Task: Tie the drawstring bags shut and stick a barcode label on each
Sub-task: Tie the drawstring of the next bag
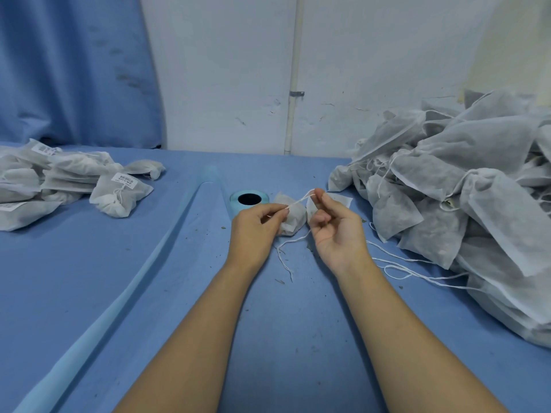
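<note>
Near the middle of the worktop point(167, 293), the left hand point(258, 226) and right hand point(338, 226) each pinch the drawstring point(299, 199) in curled fingers, stretching it taut, probably to form the knot. The bag point(295, 219) lies on the worktop against their fingertips. Just beyond, the label roll point(249, 199) sits within reach. Untied bags point(462, 189) heap along the right edge and labelled bags point(119, 189) along the left, separating pending from finished.

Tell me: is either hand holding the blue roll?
No, the blue roll stands on the table; left hand and right hand pinch the drawstring.
</note>
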Demonstrator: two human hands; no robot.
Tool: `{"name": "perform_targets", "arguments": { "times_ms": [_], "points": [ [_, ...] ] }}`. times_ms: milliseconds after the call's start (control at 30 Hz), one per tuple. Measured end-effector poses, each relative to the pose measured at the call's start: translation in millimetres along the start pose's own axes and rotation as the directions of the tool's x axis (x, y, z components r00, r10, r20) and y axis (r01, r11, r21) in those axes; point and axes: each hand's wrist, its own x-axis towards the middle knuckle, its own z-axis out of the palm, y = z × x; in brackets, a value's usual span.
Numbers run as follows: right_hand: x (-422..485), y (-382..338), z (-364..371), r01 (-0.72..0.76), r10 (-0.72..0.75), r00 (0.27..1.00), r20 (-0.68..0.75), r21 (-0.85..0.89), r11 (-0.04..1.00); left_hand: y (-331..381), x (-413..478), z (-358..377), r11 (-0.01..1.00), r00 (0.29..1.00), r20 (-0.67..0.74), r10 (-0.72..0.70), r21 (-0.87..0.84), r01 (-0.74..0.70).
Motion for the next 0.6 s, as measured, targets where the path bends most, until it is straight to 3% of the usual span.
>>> {"name": "perform_targets", "arguments": {
  "times_ms": [133,433,600],
  "points": [
    [-0.4,0.9,-0.8,-0.002,0.002,1.000,-0.005,0.033,0.999,-0.2,-1.1,1.8,0.999,1.000,0.011,0.018,0.044,-0.019],
    [-1.9,3.0,-2.8,-0.073,0.083,0.994,0.072,-0.138,0.988,0.6,0.4,-0.4,0.997,0.998,-0.062,0.014,0.076,-0.009],
    [-0.7,6.9,-3.3,0.017,-0.001,0.997,0.081,-0.202,0.979,0.7,-1.6,-2.2,0.991,0.997,-0.062,0.047,0.127,-0.039]
  ]
}}
